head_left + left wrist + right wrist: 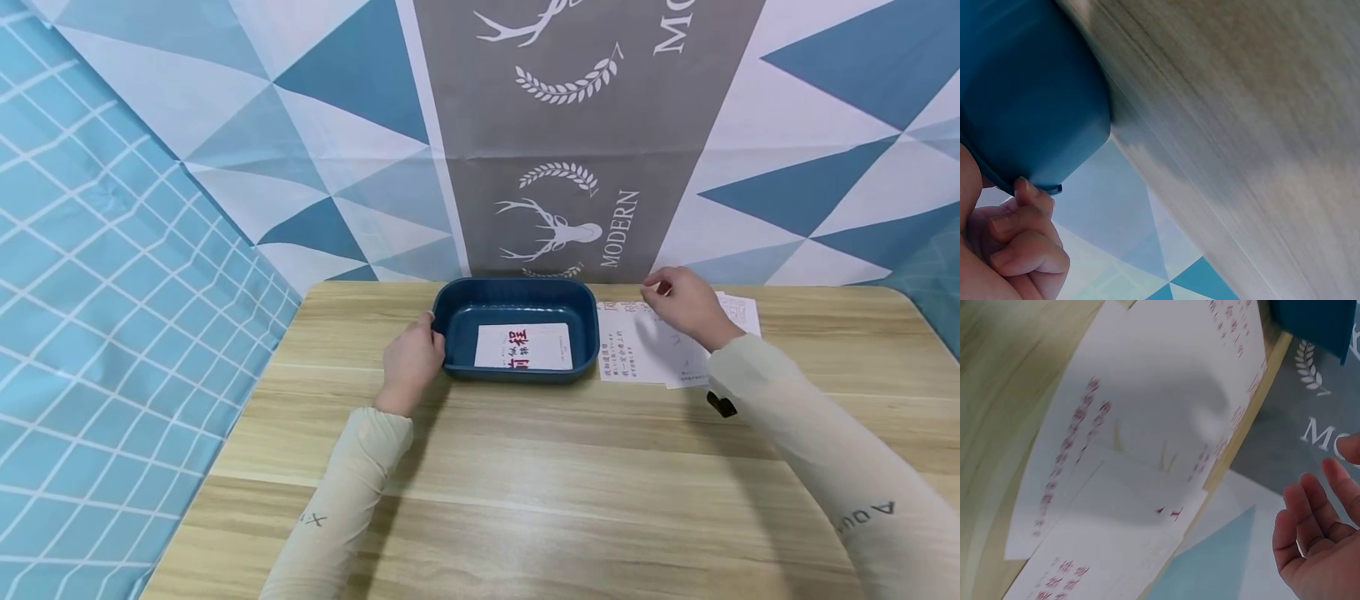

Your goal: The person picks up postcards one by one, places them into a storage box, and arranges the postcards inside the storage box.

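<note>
A dark blue rectangular bin (pixel 517 292) sits on the table with a white card (pixel 555 350) bearing red characters lying inside it. My left hand (pixel 412 360) pinches the bin's left rim; the left wrist view has its curled fingers (pixel 1029 253) against the rim of the blue bin (pixel 1035 94). Over several overlapping white cards (pixel 637 354) to the right of the bin hovers my right hand (pixel 690 307). In the right wrist view, the right hand (pixel 1322 534) has loosely bent fingers holding nothing, apart from the printed cards (pixel 1129 437).
A small black object (pixel 722 405) lies on the wooden table (pixel 510 483) near my right forearm. Behind the table's far edge hangs a patterned cloth (pixel 555 133) with deer heads and triangles. Blue checked fabric (pixel 112 292) covers the left side.
</note>
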`<state>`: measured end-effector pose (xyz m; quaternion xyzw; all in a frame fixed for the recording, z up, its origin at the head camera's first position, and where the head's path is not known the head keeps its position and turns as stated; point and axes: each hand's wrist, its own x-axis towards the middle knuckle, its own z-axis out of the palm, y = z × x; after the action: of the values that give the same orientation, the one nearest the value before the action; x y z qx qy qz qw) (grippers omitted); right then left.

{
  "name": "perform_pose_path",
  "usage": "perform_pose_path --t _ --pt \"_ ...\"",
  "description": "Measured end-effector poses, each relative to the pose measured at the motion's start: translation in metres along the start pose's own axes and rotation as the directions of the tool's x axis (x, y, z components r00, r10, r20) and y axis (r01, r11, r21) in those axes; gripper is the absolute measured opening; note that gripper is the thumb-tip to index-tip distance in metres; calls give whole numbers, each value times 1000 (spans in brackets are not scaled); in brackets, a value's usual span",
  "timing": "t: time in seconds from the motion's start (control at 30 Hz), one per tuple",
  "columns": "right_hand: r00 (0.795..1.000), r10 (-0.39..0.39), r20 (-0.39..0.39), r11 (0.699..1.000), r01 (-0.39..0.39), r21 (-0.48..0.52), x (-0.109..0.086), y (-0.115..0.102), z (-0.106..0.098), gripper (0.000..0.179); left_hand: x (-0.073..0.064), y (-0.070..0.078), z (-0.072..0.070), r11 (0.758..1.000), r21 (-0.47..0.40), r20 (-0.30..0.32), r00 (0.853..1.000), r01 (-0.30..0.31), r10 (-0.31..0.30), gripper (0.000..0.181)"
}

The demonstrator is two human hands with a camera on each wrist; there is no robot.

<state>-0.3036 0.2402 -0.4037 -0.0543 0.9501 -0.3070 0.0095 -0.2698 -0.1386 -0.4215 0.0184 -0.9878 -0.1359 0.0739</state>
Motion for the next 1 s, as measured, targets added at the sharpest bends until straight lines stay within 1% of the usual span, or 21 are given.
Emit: perform_pose_path --t 0.17,0.23,0.53,0.8,1.0 --pt "1000 11 -28 1000 -11 6 -3 11 -5 36 -1 0 -1 1000 -2 -27 999 -21 21 35" --pt "999 16 -35 1000 -15 7 -5 15 -7 36 -1 0 -1 1000 -1 -29 999 -19 19 34" --pt "997 60 -38 998 -60 2 -12 31 -11 39 -2 1 -1 1000 7 -19 1000 -9 9 34" --pt "996 64 -65 998 -64 0 -18 44 -15 41 -1 1 -1 1000 11 -11 1000 -9 9 35" --pt "991 113 -71 994 -113 4 -21 52 -19 42 -1 1 -1 1000 11 -3 1000 -7 7 34"
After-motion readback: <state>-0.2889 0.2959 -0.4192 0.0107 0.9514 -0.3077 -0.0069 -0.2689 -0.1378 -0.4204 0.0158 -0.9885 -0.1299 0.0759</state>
